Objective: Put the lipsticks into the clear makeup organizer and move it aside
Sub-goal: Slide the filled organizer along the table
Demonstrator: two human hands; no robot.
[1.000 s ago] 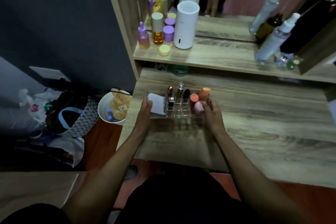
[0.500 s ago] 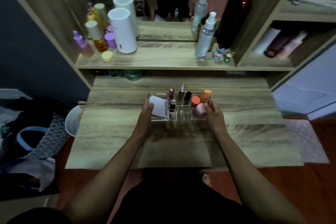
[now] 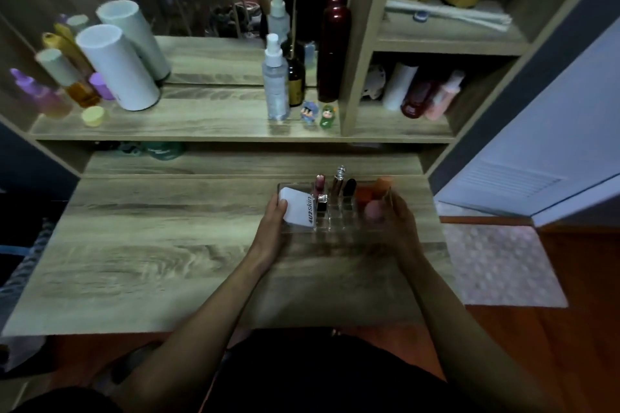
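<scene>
The clear makeup organizer [image 3: 335, 223] is at the right part of the wooden desk [image 3: 151, 261]. Several lipsticks [image 3: 339, 179] stand upright in its middle slots. A white compact [image 3: 297, 209] sits in its left section, and orange and pink sponges [image 3: 372, 203] in its right. My left hand [image 3: 273, 223] grips the organizer's left end. My right hand [image 3: 399, 218] grips its right end, hiding that side's wall.
A raised shelf [image 3: 188, 127] behind the desk carries a white cylinder [image 3: 117, 67], small bottles, a spray bottle [image 3: 275, 84], a dark red bottle [image 3: 333, 47] and two figurines. A mirror stands behind it. Side cubbies at right hold bottles. A patterned rug [image 3: 496, 265] lies right of the desk.
Held in both hands, the organizer has travelled from the desk's left end to its right part. The view has swung right, so the floor clutter on the left is out of sight.
</scene>
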